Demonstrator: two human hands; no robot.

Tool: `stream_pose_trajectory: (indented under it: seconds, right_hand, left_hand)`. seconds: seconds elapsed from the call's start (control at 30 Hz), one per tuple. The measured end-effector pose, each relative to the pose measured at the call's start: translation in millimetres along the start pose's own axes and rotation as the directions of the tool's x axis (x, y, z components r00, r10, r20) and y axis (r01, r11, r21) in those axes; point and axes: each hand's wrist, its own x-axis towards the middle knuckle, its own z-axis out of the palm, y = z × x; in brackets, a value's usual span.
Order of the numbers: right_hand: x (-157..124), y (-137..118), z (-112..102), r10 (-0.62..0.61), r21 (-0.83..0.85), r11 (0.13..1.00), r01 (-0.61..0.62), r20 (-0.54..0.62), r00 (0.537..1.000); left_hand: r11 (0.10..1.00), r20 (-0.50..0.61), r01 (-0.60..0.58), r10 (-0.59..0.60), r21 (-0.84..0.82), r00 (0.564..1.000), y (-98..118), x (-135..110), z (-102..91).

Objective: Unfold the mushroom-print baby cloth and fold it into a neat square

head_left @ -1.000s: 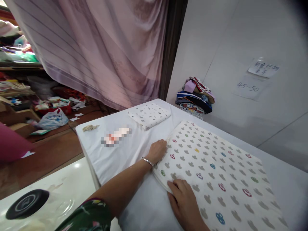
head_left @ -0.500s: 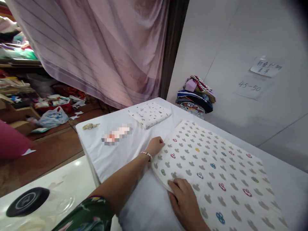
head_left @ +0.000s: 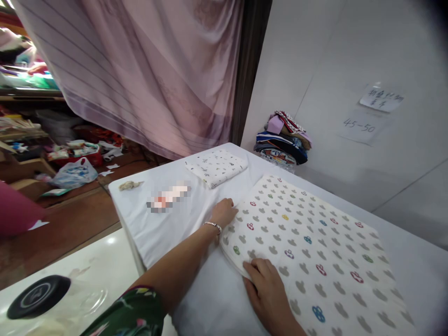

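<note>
A large cream cloth with small grey and coloured prints (head_left: 308, 242) lies spread on the white-covered table (head_left: 164, 228). My left hand (head_left: 224, 213), with a bracelet at the wrist, rests at the cloth's left edge, fingers curled onto its border. My right hand (head_left: 268, 291) presses on the cloth's near left corner, fingers bent over the edge. A smaller folded white cloth with dark specks (head_left: 215, 168) lies farther back on the table.
A stack of folded colourful clothes (head_left: 283, 140) stands against the white wall. A pink curtain (head_left: 147, 70) hangs behind the table. A small beige scrap (head_left: 129, 185) lies near the table's left edge. A dark round object (head_left: 38, 296) sits on a pale surface at lower left.
My left hand has slid back a little along the cloth's left edge, from on top of it to its border. My right hand stays in place.
</note>
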Motion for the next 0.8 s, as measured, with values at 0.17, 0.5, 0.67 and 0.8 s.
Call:
stream_pose_trajectory:
  seconds: [0.17,0.5,0.67,0.8]
  right_hand:
    - [0,0,1,-0.025,-0.016,1.000,0.025,-0.035,0.999]
    - [2,1,4,-0.044,-0.024,0.999,0.043,-0.047,0.998]
    - [3,1,3,-0.030,-0.011,1.000,0.030,-0.031,0.999]
    - [4,0,3,-0.041,-0.007,0.999,0.041,-0.054,0.998]
  left_hand:
    - [0.996,0.028,-0.008,0.006,0.086,1.000,3,2,-1.1]
    - [0.994,0.037,-0.056,0.053,0.090,0.998,8,-6,-5.3]
    - [0.996,-0.057,-0.047,0.052,0.079,0.997,-7,1,-6.9]
    - [0.995,-0.035,-0.037,0.040,0.093,0.999,-18,2,-2.0]
